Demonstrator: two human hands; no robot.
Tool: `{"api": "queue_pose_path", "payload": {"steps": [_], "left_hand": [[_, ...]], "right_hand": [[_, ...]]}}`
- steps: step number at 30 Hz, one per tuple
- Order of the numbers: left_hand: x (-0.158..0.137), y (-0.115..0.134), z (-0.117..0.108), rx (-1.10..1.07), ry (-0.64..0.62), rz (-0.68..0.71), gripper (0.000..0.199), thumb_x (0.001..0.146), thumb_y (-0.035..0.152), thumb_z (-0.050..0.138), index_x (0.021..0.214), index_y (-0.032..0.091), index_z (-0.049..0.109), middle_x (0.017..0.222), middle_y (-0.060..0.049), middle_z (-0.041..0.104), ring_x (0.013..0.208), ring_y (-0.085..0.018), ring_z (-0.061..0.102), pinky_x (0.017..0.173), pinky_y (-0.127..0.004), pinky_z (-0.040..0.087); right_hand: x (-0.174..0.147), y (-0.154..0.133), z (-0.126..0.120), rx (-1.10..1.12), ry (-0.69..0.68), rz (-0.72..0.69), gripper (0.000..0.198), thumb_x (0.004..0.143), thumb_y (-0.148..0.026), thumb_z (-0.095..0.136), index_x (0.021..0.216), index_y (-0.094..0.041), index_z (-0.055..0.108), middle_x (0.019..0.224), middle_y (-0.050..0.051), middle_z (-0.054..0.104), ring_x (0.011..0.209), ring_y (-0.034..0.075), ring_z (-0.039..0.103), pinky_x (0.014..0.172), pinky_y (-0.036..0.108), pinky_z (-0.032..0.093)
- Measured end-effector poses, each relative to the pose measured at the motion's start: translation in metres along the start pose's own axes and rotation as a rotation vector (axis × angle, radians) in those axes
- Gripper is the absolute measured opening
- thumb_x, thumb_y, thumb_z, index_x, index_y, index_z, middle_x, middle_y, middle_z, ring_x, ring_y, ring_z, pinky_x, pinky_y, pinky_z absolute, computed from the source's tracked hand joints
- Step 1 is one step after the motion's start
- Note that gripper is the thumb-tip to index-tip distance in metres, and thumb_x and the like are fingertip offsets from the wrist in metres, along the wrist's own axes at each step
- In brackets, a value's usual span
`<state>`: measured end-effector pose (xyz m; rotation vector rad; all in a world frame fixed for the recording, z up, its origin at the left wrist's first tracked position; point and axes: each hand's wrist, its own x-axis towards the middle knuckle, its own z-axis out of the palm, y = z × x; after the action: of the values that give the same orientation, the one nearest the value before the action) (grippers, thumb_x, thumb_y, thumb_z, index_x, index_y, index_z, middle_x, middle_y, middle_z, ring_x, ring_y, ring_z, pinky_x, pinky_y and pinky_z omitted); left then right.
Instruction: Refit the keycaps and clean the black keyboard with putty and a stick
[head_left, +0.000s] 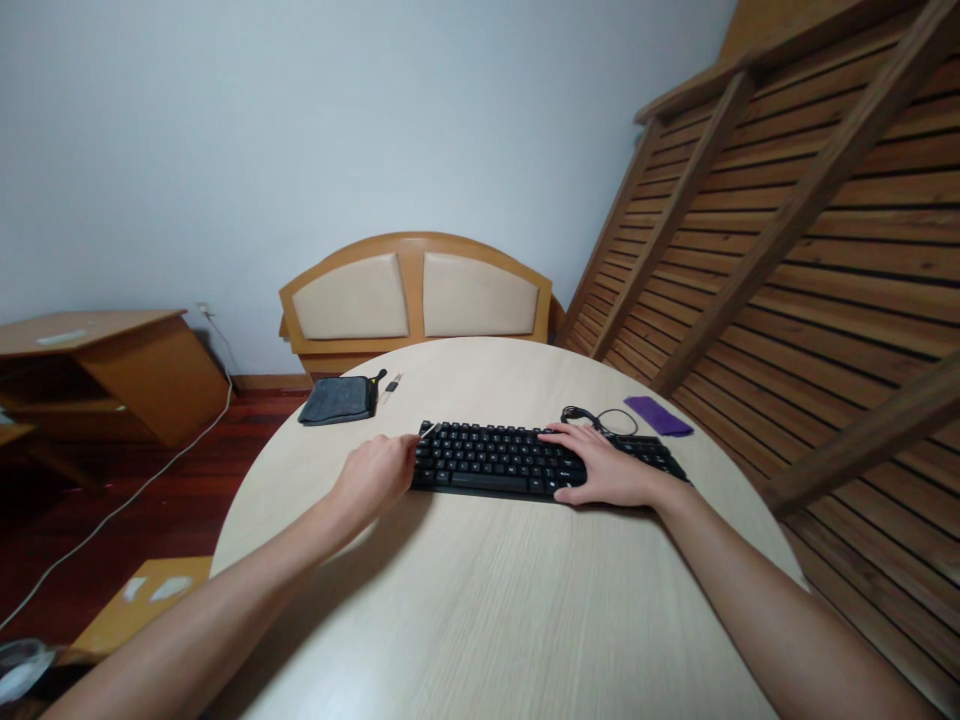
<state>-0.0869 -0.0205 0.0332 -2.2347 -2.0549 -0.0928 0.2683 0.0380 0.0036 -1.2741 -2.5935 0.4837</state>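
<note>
A black keyboard [487,462] lies on the round pale wooden table [510,610], its length running left to right. At its left end my left hand [379,468] is closed in a pinch on a thin pale stick [430,431], whose tip reaches over the top-left keys. The stick's exact kind is too small to make out. My right hand [600,468] spans the keyboard's right part, with the thumb at the near edge and the fingers at the far edge, gripping it. That hand hides some of the keys. Behind it lies the coiled black cable [581,413].
A folded grey cloth [337,400] and a small black item with thin sticks [392,385] are at the table's back left. A folded purple cloth [658,416] lies back right. Beyond stand a padded headboard [414,290], a slatted wooden frame [750,250] and a wooden desk [142,370].
</note>
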Motion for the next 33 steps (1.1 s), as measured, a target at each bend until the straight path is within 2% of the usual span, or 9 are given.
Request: {"api": "queue_pose_path", "payload": {"steps": [4, 10, 18, 26, 33], "left_hand": [[0.004, 0.001, 0.003, -0.017, -0.013, 0.007, 0.041, 0.099, 0.022, 0.041, 0.131, 0.024, 0.065, 0.096, -0.015, 0.077, 0.086, -0.03, 0.074, 0.073, -0.038, 0.055], [0.002, -0.004, -0.005, 0.03, -0.016, -0.022, 0.039, 0.098, 0.024, 0.041, 0.126, 0.026, 0.069, 0.096, -0.013, 0.077, 0.085, -0.029, 0.074, 0.073, -0.037, 0.055], [-0.014, -0.001, -0.007, 0.111, -0.02, 0.006, 0.041, 0.099, 0.023, 0.04, 0.131, 0.023, 0.065, 0.089, -0.015, 0.076, 0.08, -0.031, 0.074, 0.067, -0.036, 0.054], [-0.025, -0.003, -0.013, 0.115, -0.066, -0.037, 0.041, 0.097, 0.024, 0.042, 0.131, 0.025, 0.066, 0.095, -0.015, 0.077, 0.084, -0.03, 0.074, 0.068, -0.033, 0.054], [-0.025, -0.001, -0.012, 0.132, -0.015, -0.039, 0.041, 0.099, 0.025, 0.04, 0.132, 0.026, 0.065, 0.093, -0.014, 0.077, 0.08, -0.03, 0.074, 0.065, -0.034, 0.053]], "right_hand": [[0.0, 0.0, -0.001, -0.002, -0.008, 0.012, 0.09, 0.069, -0.06, 0.075, 0.147, -0.027, 0.047, 0.158, 0.011, 0.035, 0.147, 0.039, 0.024, 0.122, 0.059, 0.013], [0.0, 0.001, 0.0, 0.004, -0.002, -0.006, 0.089, 0.069, -0.06, 0.074, 0.147, -0.029, 0.047, 0.157, 0.009, 0.036, 0.146, 0.04, 0.026, 0.121, 0.061, 0.013], [0.0, -0.002, -0.001, -0.018, -0.018, 0.017, 0.091, 0.069, -0.06, 0.074, 0.148, -0.025, 0.045, 0.158, 0.011, 0.035, 0.147, 0.038, 0.025, 0.122, 0.058, 0.012], [0.0, 0.001, 0.001, -0.002, -0.002, -0.007, 0.089, 0.069, -0.061, 0.074, 0.147, -0.029, 0.047, 0.158, 0.01, 0.035, 0.147, 0.04, 0.024, 0.121, 0.06, 0.012], [0.0, 0.0, 0.0, -0.021, -0.011, 0.012, 0.089, 0.069, -0.059, 0.074, 0.148, -0.027, 0.047, 0.158, 0.01, 0.035, 0.147, 0.039, 0.024, 0.122, 0.058, 0.013]]}}
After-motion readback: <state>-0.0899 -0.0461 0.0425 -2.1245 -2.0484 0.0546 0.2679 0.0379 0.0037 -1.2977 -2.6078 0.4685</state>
